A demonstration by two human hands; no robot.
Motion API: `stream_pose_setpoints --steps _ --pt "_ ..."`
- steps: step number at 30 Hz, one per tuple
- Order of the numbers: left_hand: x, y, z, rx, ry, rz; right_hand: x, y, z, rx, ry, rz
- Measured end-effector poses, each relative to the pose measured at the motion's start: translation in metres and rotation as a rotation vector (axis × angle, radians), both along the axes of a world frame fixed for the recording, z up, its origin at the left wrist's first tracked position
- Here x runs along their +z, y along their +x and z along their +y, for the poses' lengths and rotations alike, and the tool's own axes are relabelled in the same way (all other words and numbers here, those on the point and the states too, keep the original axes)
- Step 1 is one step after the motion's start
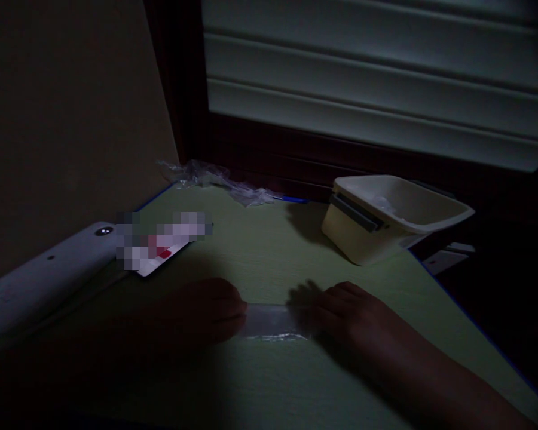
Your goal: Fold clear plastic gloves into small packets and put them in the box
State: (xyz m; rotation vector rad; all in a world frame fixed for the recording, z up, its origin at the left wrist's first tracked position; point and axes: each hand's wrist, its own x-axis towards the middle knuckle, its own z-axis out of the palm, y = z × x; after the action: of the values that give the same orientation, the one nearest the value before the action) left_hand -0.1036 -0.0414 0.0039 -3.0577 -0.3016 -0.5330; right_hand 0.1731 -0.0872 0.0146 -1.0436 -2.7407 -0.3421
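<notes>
Currently, head view | I'm watching a clear plastic sleeve (269, 319) lying near-left of the cream tub (349, 240) | long axis spanning hand to hand | left hand (217, 310) pinching one end | right hand (347, 310) meeting the other, grip too dim to tell

We can read no lettering, number or sign; the flat white-edged object (165, 243) is largely pixelated.
</notes>
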Motion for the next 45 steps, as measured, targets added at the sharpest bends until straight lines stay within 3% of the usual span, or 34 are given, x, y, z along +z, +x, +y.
stream_pose_setpoints --steps 3,6,9,13,17,20,23,27,32,35,40,45 --pt "-0.001 0.001 -0.006 -0.004 0.109 0.017 0.001 0.001 -0.001 0.003 0.043 -0.023" --pt "-0.016 0.0 -0.012 0.031 0.145 0.004 -0.001 0.006 -0.001 0.001 0.08 -0.058" --pt "-0.03 -0.004 -0.021 0.124 0.101 0.013 -0.003 0.016 -0.003 -0.008 0.086 -0.08" --pt "-0.036 -0.012 -0.035 0.173 -0.017 0.041 -0.001 0.019 -0.008 -0.048 0.142 -0.144" --pt "-0.039 -0.019 -0.048 0.244 -0.106 0.008 0.006 -0.013 -0.02 -0.095 0.161 -0.104" --pt "-0.041 -0.022 -0.052 0.236 -0.151 0.005 0.003 -0.045 -0.028 0.032 -0.079 0.014" --pt "-0.037 -0.024 -0.053 0.207 -0.187 0.022 -0.007 -0.058 -0.033 0.1 -0.301 0.075" --pt "-0.028 -0.022 -0.057 0.249 -0.198 -0.014 -0.017 -0.038 -0.035 -0.003 -0.398 0.062" --pt "-0.025 -0.021 -0.058 0.216 -0.195 -0.011 -0.023 0.008 -0.041 -0.114 -0.298 0.055" --pt "-0.026 -0.022 -0.058 0.215 -0.202 -0.009 -0.024 0.021 -0.038 -0.145 -0.292 0.03" --pt "-0.014 -0.013 -0.059 0.208 -0.158 -0.004 -0.017 0.005 -0.02 -0.136 -0.105 0.073" --pt "-0.001 0.013 -0.063 0.23 -0.153 0.095 -0.005 -0.023 -0.012 0.151 0.017 0.005"
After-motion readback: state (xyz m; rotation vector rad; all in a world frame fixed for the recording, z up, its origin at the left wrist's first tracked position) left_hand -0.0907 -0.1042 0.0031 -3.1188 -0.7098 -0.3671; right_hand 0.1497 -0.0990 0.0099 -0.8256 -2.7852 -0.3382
